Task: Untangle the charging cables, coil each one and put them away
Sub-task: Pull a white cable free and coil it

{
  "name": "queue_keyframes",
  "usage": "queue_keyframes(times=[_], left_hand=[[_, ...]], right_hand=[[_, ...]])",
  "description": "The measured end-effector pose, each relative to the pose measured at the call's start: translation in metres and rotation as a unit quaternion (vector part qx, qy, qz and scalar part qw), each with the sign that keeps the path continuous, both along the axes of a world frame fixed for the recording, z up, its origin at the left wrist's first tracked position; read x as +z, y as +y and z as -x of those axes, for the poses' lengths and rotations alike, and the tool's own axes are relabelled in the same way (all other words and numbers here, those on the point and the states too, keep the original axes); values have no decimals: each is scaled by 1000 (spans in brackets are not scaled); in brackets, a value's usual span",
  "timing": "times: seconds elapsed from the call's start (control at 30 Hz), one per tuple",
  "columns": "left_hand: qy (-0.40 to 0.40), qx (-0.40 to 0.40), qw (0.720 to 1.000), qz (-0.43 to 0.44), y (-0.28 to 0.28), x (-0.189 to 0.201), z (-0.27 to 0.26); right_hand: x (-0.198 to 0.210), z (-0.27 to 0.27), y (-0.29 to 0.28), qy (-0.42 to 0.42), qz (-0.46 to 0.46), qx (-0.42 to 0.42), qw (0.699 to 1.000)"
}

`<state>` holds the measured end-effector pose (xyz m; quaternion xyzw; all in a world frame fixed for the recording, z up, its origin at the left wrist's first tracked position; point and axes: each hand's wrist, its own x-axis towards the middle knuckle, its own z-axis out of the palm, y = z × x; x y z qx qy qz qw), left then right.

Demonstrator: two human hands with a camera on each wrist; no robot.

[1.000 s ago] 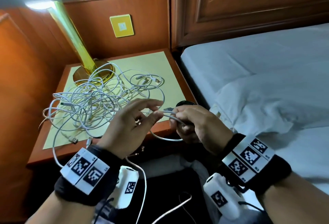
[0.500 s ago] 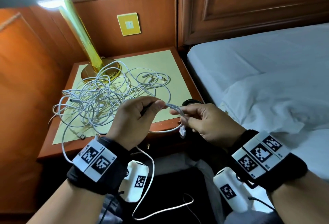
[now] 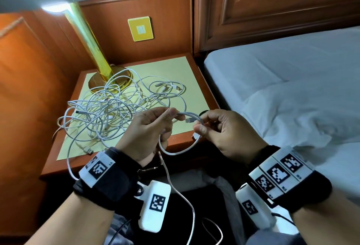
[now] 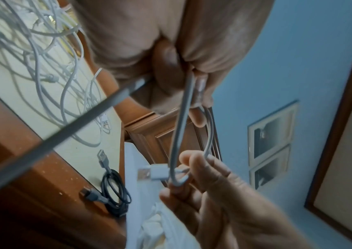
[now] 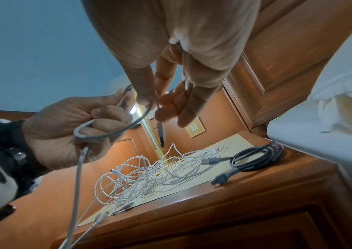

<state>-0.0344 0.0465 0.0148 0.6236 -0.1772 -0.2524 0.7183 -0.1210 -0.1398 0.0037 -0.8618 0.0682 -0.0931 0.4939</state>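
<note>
Two hands share one white cable [image 3: 180,150] above the table [image 3: 204,98] edge: left hand [image 3: 148,133] gripping the first loop, right hand [image 3: 220,129] pinching it near the plug. Could snag where the trailing length runs back into the tangle [image 3: 109,112], or spring open. Dark coiled cable [image 5: 256,160] plain only from the wrists.
</note>
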Motion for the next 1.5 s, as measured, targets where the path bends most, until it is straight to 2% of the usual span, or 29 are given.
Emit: queue_keyframes(times=[0.07,0.17,0.27,0.37,0.53,0.67,0.8,0.87,0.97,1.03,1.1,1.17,1.27,1.33,1.4,1.5], left_hand=[[-27,12,999,-15,0,-3,-1],[-95,44,993,-55,-1,-7,-2],[-186,71,974,-108,1,-9,-6],[-258,94,949,-154,2,-13,-10],[-285,115,940,-151,0,-11,-8],[-308,118,929,-167,0,-10,-9],[-366,94,908,-179,-1,-10,-8],[-387,73,901,-184,-1,-13,-8],[-399,61,896,-185,0,-13,-8],[-383,47,906,-174,-1,-9,-6],[-337,33,927,-163,1,-7,-7],[-299,53,940,-158,9,-8,-14],[-268,121,945,-146,30,-10,-30],[-284,168,930,-161,40,-8,-35],[-344,192,896,-203,42,-8,-33],[-465,142,833,-266,35,-9,-22]], right_hand=[[-1,0,0,13,-22,-2,1000],[4,0,3,32,-143,-9,989],[9,0,1,46,-264,0,963],[10,-1,2,58,-381,12,923],[11,-3,3,69,-359,24,930],[13,0,6,85,-373,38,923],[15,0,8,96,-322,34,941],[14,-1,9,106,-374,25,921],[18,1,10,124,-456,34,881],[22,2,10,124,-459,46,879],[25,2,5,118,-467,44,875],[27,2,-6,88,-515,27,852],[32,2,-28,21,-579,-33,815],[34,4,-35,-2,-585,-54,809],[32,3,-30,-9,-581,-47,813],[29,2,-15,-39,-540,-33,840]])
